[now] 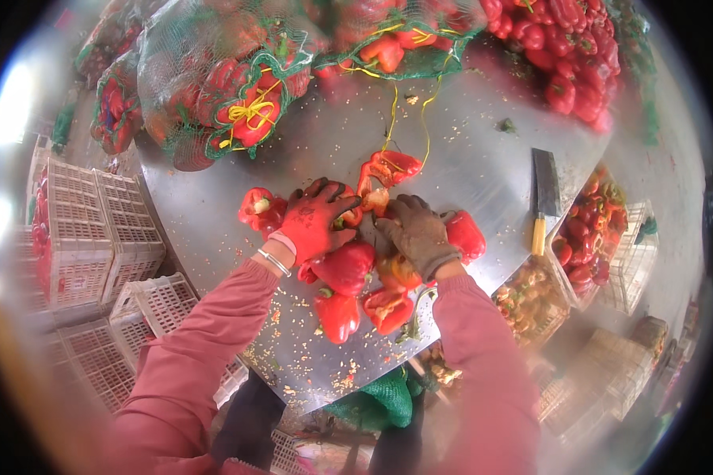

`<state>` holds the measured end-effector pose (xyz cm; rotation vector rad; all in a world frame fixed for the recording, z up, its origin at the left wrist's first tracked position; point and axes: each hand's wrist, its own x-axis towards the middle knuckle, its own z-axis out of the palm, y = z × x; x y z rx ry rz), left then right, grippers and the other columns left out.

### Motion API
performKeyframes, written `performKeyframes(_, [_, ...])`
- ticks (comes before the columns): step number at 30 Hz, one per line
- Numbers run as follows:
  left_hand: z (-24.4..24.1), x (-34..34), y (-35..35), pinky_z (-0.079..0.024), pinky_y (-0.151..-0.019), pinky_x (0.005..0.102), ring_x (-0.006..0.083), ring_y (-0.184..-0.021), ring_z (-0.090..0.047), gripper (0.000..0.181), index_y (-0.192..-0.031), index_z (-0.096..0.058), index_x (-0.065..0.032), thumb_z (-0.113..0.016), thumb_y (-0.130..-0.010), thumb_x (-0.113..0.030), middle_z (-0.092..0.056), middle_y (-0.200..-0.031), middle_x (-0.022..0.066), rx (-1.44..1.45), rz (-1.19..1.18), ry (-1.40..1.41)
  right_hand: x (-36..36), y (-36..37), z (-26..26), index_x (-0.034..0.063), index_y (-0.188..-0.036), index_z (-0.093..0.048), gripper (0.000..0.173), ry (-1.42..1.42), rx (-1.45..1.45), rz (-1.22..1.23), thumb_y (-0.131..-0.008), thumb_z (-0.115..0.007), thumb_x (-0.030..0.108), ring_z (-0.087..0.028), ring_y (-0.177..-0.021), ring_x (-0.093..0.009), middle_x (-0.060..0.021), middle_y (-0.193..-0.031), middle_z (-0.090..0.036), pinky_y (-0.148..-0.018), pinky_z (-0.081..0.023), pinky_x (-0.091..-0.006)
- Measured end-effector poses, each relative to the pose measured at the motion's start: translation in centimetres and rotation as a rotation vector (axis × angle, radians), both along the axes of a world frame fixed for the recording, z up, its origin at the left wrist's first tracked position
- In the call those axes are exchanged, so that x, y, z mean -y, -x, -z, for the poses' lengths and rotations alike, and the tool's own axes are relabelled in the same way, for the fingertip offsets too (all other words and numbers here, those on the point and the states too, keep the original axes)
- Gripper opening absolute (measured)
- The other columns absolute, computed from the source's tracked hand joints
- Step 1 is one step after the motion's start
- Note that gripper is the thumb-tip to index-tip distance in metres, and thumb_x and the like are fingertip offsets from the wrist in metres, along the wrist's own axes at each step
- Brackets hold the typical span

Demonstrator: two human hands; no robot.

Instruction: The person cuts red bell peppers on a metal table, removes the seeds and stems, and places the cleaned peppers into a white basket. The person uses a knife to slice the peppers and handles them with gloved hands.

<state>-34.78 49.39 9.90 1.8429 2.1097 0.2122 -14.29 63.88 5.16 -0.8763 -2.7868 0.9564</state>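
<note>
My left hand (pixel 312 222), in a red coated work glove, lies palm down with spread fingers over a red bell pepper (pixel 349 218). Its palm side is hidden, so a firm grip cannot be confirmed. In a dark, soiled glove, my right hand (pixel 419 231) bends over the pile beside a whole red pepper (pixel 466 236); what lies beneath it is hidden. A cut-open pepper (pixel 386 169) rests just beyond both hands. Closer to me are a dark red pepper (pixel 347 267), another whole one (pixel 337 314) and an opened piece (pixel 388 310). Left of my left hand sits a pepper with a pale stem (pixel 255 205).
Seeds litter the metal table (pixel 202 208). A cleaver (pixel 543 196) with a wooden handle lies near its right edge. Pepper-filled mesh bags (pixel 232 83) and a loose heap (pixel 561 59) occupy the far side. Plastic crates (pixel 80 237) stand left; a crate of pepper pieces (pixel 588 231) stands right.
</note>
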Motion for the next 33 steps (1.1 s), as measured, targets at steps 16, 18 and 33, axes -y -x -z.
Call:
performKeyframes(16, [3.1, -12.3, 0.2, -0.051, -0.100, 0.0465, 0.0366, -0.122, -0.060, 0.054, -0.133, -0.063, -0.0143, -0.075, -0.083, -0.032, -0.057, -0.132, 0.0179, 0.340, -0.381, -0.039, 0.6, -9.6, -4.0, 0.0032, -0.109, -0.074, 0.024, 0.127, -0.353, 0.693, -0.096, -0.066, 0.022, -0.070, -0.101, -0.032, -0.0161, -0.105, -0.073, -0.089, -0.052, -0.0362])
performKeyframes(18, [5.9, -12.5, 2.0, -0.052, -0.099, 0.0459, 0.0380, -0.119, -0.062, 0.047, -0.127, -0.067, -0.0167, -0.074, -0.082, -0.031, -0.060, -0.130, 0.0161, 0.134, -0.422, -0.175, -1.1, -6.8, -4.2, 0.0032, -0.110, -0.074, 0.025, 0.077, -0.339, 0.608, -0.096, -0.066, 0.022, -0.070, -0.101, -0.032, -0.0155, -0.106, -0.073, -0.089, -0.052, -0.0356])
performKeyframes(33, [-4.6, -8.9, -1.8, -0.055, -0.068, 0.0476, 0.0395, -0.083, -0.071, 0.033, -0.113, -0.067, -0.0121, -0.068, -0.082, -0.024, -0.072, -0.092, 0.0210, 0.015, -0.304, -0.039, -1.6, -0.2, -2.2, 0.0038, -0.125, -0.069, 0.039, -0.102, -0.482, 0.511, -0.093, -0.067, 0.025, -0.069, -0.110, -0.029, -0.0171, -0.125, -0.069, -0.094, -0.053, -0.0372])
